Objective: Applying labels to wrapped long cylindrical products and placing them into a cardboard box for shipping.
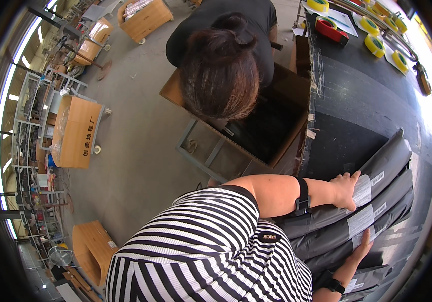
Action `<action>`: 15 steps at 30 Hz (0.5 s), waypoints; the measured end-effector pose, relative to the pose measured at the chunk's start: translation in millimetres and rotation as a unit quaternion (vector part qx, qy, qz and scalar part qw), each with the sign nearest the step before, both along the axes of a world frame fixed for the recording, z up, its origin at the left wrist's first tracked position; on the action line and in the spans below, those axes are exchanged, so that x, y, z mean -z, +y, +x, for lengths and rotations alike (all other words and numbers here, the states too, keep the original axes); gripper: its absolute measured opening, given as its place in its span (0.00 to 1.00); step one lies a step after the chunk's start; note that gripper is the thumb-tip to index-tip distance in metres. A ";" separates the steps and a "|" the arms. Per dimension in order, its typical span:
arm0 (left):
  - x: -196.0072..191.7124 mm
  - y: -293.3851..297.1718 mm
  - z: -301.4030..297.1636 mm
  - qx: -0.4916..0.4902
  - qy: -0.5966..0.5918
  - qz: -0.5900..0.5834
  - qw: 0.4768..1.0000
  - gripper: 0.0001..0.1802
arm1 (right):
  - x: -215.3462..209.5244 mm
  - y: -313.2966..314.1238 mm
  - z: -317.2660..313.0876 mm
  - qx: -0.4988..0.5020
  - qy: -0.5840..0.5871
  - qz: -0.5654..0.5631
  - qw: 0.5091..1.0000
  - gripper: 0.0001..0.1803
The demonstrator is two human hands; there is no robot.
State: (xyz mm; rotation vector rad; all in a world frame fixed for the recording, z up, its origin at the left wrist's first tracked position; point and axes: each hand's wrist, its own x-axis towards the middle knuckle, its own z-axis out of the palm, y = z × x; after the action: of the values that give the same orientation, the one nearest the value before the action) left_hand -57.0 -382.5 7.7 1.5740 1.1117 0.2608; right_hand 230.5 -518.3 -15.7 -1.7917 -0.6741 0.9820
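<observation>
Spreading over the farther edge of the grey wrapped packages [321, 242] in the head view, the left hand [346, 192] has its fingers fanned wide beside a white label, its grip open and laid on the film rather than closed around anything. The right hand [362, 247] lies along the nearer side, fingers extended against the wrapping; its grip looks loosely open, though whether the hidden thumb takes hold I cannot tell. With one palm on either side, the hands probably keep the slick, soft lengths bunched together.

The packages lie side by side, overlapping, on the black bench [347, 83], their labels facing up, perhaps so that they can be read. More grey packages [372, 278] lie nearer, beyond the right forearm.

Clear yellow tape rolls [374, 46] and a red dispenser [330, 32] sit toward the bench's far end, presumably out of the packages' way. Beside the bench, a co-worker [226, 68] bends over an open carton [293, 103], close enough, it seems, for short reaches. Wheeled boxes [79, 133] stand well apart on the floor.
</observation>
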 end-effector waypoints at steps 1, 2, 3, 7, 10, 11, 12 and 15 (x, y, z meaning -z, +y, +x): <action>-0.2 0.3 -0.2 -0.001 0.001 -0.001 1.000 0.70 | -0.9 0.4 -1.4 0.000 0.001 0.000 1.000 0.31; -0.4 0.4 -0.4 -0.001 0.002 -0.002 1.000 0.70 | -2.4 0.7 -3.3 0.000 0.001 -0.001 1.000 0.31; -0.3 0.6 -0.1 0.000 0.002 -0.003 1.000 0.70 | -4.4 1.2 -6.4 0.005 -0.006 -0.001 1.000 0.31; -0.8 1.0 0.9 0.003 0.001 0.001 1.000 0.70 | 3.0 -0.6 2.7 -0.001 -0.002 0.021 1.000 0.31; -0.8 1.5 0.6 0.006 -0.001 0.002 1.000 0.70 | 7.3 -1.3 9.5 -0.014 0.000 0.024 1.000 0.30; -0.8 1.6 0.5 0.006 -0.003 0.002 1.000 0.69 | 8.3 -1.5 10.5 -0.014 0.000 0.024 1.000 0.30; -0.2 1.6 0.5 0.007 -0.003 0.002 1.000 0.69 | 8.6 -1.4 10.3 -0.009 0.001 0.021 1.000 0.30; 1.3 1.7 0.5 0.005 -0.002 0.003 1.000 0.69 | 7.5 -1.0 8.0 -0.001 0.000 0.017 1.000 0.30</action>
State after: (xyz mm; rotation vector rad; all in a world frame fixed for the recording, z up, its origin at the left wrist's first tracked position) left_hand -56.6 -380.7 6.5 1.5830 1.0992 0.2603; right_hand 238.5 -519.3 -23.2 -1.7615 -0.6895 0.9672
